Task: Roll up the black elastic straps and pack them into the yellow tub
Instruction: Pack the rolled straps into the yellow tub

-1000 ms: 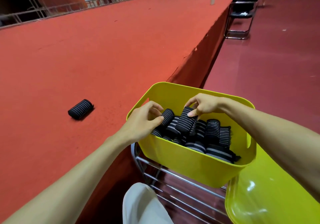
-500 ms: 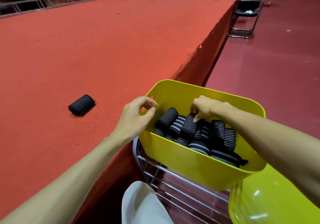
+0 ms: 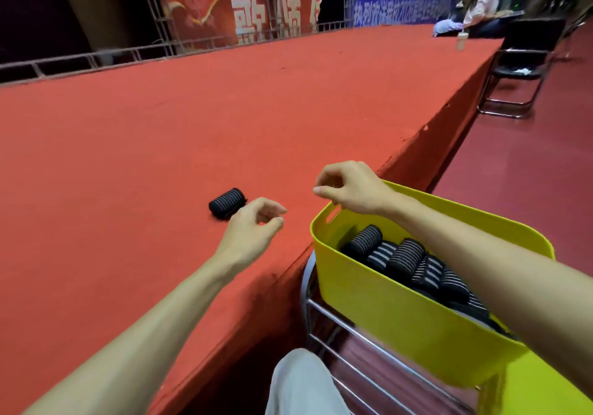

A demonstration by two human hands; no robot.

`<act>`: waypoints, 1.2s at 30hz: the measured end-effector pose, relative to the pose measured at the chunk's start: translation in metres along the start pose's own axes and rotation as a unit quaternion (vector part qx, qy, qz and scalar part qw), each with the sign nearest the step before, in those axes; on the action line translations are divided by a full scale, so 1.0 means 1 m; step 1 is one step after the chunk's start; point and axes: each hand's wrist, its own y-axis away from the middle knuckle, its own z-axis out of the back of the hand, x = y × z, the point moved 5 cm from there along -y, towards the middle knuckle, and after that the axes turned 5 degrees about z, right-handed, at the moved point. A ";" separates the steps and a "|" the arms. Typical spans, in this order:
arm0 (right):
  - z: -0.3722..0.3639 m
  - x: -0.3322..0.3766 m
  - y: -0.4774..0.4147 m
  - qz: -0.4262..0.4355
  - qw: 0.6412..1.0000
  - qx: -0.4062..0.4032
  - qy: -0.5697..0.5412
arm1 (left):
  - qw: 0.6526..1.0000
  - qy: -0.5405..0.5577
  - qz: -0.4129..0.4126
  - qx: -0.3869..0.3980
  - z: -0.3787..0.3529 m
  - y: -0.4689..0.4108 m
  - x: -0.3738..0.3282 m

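One rolled black strap with white stripes (image 3: pixel 227 203) lies on the red carpeted platform (image 3: pixel 160 145). My left hand (image 3: pixel 253 230) hovers just right of it with loosely curled fingers, holding nothing. The yellow tub (image 3: pixel 385 312) stands on a metal rack (image 3: pixel 337 328) beside the platform edge and holds several rolled straps (image 3: pixel 404 257). My right hand (image 3: pixel 348 186) hangs above the tub's far left corner, fingers loosely curled and empty; its forearm crosses over the tub and hides part of the contents.
A yellow lid or second tub (image 3: pixel 539 389) sits at the bottom right. My light trouser knee (image 3: pixel 301 382) is below. A black chair (image 3: pixel 519 68) stands by the platform's far end, where a cup (image 3: pixel 461 41) and a seated person (image 3: pixel 481 6) are.
Both hands have come up out of the tub and shifted left toward the platform. The left hand is now close to the lone strap roll. The camera view has tilted up and left.
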 end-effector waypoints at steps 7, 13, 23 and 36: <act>-0.066 0.051 -0.063 0.059 0.993 0.043 -0.090 | 0.994 0.023 0.094 -0.047 0.063 -0.006 0.076; -0.116 0.029 -0.113 0.045 0.991 0.084 -0.098 | 0.984 0.047 0.150 -0.078 0.077 -0.051 0.153; -0.138 -0.005 -0.141 0.044 0.990 0.126 -0.044 | 0.979 -0.046 0.180 -0.086 0.045 -0.166 0.214; -0.106 0.007 -0.120 0.016 0.991 0.118 -0.055 | 0.992 0.047 0.055 -0.100 0.071 -0.084 0.128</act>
